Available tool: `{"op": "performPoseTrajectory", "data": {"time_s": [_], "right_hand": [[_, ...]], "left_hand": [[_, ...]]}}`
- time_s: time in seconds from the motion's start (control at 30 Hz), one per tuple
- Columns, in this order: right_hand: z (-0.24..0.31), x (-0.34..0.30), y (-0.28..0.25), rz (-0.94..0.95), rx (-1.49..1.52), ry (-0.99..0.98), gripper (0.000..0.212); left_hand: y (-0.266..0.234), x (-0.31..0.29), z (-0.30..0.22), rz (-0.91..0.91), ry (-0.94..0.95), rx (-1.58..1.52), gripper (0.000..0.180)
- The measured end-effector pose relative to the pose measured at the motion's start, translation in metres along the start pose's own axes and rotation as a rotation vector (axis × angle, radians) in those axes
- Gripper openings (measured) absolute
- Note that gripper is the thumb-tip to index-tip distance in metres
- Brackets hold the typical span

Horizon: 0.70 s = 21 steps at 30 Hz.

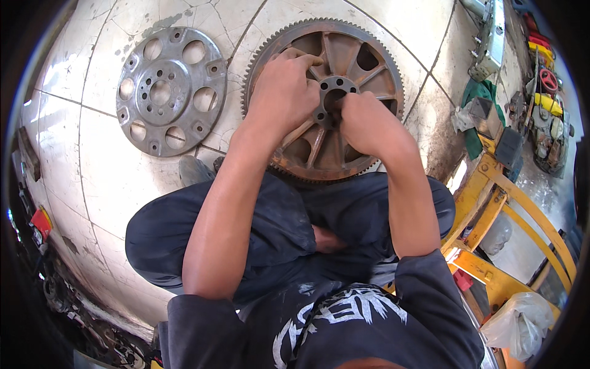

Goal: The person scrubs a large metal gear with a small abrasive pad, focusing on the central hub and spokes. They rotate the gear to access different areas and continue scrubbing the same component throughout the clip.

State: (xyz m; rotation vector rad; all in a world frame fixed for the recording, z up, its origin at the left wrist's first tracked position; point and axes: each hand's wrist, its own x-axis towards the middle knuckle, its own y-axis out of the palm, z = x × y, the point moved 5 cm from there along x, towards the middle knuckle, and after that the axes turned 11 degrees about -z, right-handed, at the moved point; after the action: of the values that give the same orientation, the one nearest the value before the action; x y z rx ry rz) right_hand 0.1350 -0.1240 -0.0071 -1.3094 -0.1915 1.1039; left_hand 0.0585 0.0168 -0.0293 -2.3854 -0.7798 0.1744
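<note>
A rusty brown spoked flywheel [309, 142] with a toothed rim lies on the floor in front of my crossed legs. My left hand [284, 92] rests over its upper left part, fingers bent around a spoke beside the hub. At the hub's central hole, my right hand [373, 126] has its fingers closed and pointing inward. Its fingertips are in shadow, and whatever they pinch cannot be made out. Several bolt holes ring the hub [340, 82]. Left of the flywheel, untouched, lies a grey metal flexplate [169, 83] with large round openings.
Cracked pale tiles [74, 147] cover the floor. On the right stand a yellow metal frame [485, 215], a clear plastic bag [521, 323] and a green cloth [476, 98]. A silver metal part [488, 49] lies farther off. Dark machine parts [61, 301] crowd the lower left.
</note>
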Motion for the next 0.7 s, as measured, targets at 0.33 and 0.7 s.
{"op": "performPoseTrajectory", "data": {"time_s": [0.33, 0.7], "right_hand": [[-0.002, -0.007, -0.012, -0.034, 0.119, 0.032, 0.017], [-0.007, 0.006, 0.004, 0.013, 0.022, 0.011, 0.017]], "left_hand": [[0.002, -0.001, -0.002, -0.013, 0.002, 0.019, 0.040], [0.005, 0.002, -0.006, -0.016, 0.009, 0.046, 0.039]]}}
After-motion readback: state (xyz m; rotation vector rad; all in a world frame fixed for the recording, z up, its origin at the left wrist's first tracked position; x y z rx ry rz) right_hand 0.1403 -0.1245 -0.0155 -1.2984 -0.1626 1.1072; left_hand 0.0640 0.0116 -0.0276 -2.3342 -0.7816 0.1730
